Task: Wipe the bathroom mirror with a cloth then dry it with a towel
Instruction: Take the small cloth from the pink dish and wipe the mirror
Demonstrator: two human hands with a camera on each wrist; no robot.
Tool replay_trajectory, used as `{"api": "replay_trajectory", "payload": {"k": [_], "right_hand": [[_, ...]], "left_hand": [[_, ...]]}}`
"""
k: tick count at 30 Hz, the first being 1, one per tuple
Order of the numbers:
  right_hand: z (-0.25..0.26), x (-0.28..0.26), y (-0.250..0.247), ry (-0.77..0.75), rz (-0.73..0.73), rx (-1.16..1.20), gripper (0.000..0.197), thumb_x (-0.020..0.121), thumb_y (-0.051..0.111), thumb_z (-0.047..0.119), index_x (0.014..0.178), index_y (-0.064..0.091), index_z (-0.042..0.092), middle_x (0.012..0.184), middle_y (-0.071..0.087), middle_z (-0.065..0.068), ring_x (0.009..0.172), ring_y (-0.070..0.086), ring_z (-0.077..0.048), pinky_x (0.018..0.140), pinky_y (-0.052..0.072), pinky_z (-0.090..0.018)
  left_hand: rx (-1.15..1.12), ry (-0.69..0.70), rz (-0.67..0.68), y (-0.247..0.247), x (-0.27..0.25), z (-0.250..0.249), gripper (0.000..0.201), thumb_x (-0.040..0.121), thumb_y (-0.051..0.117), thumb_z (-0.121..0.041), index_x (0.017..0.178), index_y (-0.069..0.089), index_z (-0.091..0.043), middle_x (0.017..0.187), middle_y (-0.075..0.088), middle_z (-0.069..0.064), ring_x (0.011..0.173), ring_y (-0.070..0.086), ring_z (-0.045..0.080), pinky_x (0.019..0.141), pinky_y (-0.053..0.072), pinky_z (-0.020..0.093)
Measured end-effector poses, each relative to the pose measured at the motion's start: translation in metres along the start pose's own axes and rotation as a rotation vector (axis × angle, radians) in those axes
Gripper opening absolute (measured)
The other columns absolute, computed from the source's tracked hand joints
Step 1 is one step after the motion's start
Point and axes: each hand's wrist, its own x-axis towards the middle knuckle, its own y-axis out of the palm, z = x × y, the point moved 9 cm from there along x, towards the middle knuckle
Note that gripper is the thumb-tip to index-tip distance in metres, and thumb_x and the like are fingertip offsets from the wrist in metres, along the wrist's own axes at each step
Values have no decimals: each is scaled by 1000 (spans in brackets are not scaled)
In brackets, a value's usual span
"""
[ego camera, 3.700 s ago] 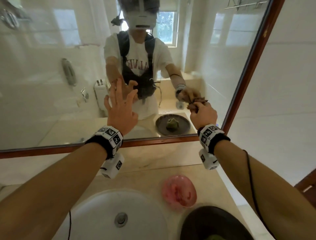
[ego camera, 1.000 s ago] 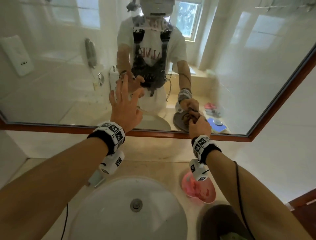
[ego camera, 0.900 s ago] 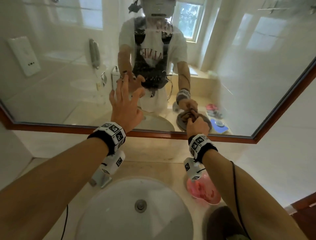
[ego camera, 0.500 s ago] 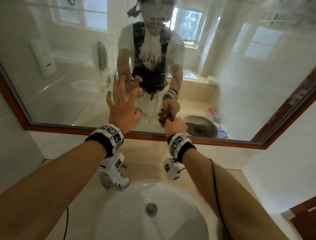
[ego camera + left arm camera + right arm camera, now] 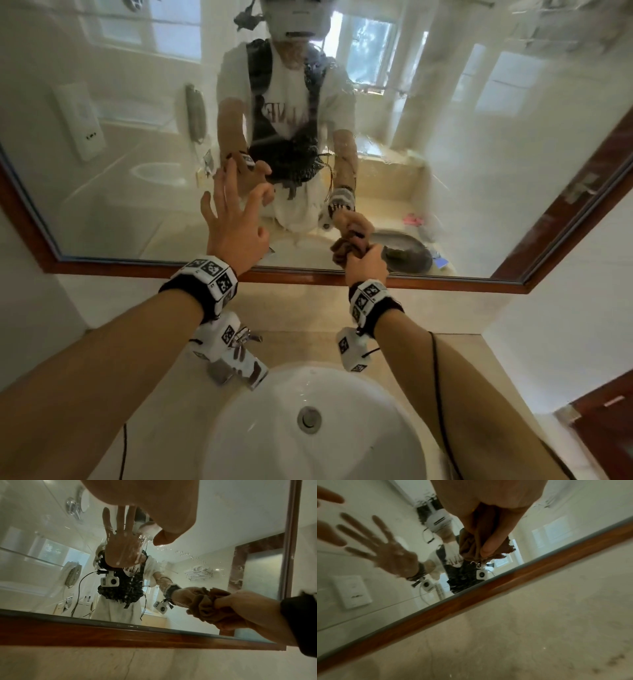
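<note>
The wood-framed mirror (image 5: 479, 171) hangs above the sink, its glass streaked with water drops. My left hand (image 5: 233, 222) is spread open, fingertips against the glass left of centre. In the left wrist view the left hand (image 5: 154, 507) fills the top, over its own reflection. My right hand (image 5: 366, 265) grips a bunched brown cloth (image 5: 346, 248) and presses it on the glass just above the lower frame. The left wrist view has the cloth (image 5: 205, 605) crumpled in the right hand (image 5: 248, 608). In the right wrist view the thumb pins the cloth (image 5: 471, 540) in the right hand (image 5: 479, 500).
A white sink basin (image 5: 274, 428) sits below my arms in a beige countertop (image 5: 164, 411), with a chrome faucet (image 5: 239, 359) under my left wrist. The mirror's lower wooden frame (image 5: 137, 270) runs above a beige backsplash. A white wall stands to the right.
My right hand has swept the cloth left along the mirror's lower edge from the right corner, then back a little to the right. My left hand has stayed spread on the glass.
</note>
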Motion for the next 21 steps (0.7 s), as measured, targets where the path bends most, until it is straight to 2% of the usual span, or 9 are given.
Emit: {"api": "replay_trajectory", "payload": {"k": [3,6,10,13,15,18,21], "right_hand": [[-28,16,-35,92,-86,91,28,91,52,18,118,45,12,109,63,-13,100,60,-33,82,44,-35],[-56,30,-60,155,-131,108,36,88,48,13,124,44,12,111,61,-18,101,58,-37,80,42,-37],[-66,35,-57,167,-132,134,38,89,44,8,126,39,11,113,59,-24,102,57,-41,84,44,-43],[-63,29,-41,189,-103,166,41,92,44,9,132,34,8,117,57,-24,106,56,-40,89,44,-44],[-59,24,-29,209,-79,194,36,92,46,10,127,34,9,116,57,-21,105,56,-38,88,44,-43],[-47,16,-13,204,-77,279,23,92,47,10,111,35,13,106,57,-15,98,56,-34,83,43,-40],[-35,4,5,161,-99,313,16,94,47,19,106,37,15,98,56,-9,94,58,-31,89,48,-43]], "left_hand": [[20,6,-19,0,1,-8,72,74,66,-11,135,33,-32,164,-9,15,151,-7,36,118,7,63],[59,-12,-26,-1,-4,-13,73,75,68,-12,136,33,-32,164,-4,17,151,-3,37,117,9,62],[127,-35,-50,-4,-7,-17,75,73,71,-15,139,39,-27,164,0,20,151,0,39,116,13,63],[167,-43,-34,-7,-11,-17,76,72,70,-16,141,38,-27,164,0,20,151,-1,38,116,12,63],[198,-57,-34,-9,-14,-11,78,73,71,-19,142,36,-27,164,-1,20,151,-1,39,116,13,63],[203,-102,-24,-15,-13,6,82,75,73,-26,147,32,-26,164,-4,19,151,-3,40,116,12,63],[220,-102,-9,-21,-16,23,84,76,74,-28,148,30,-27,164,-5,19,151,-4,40,116,12,63]]}}
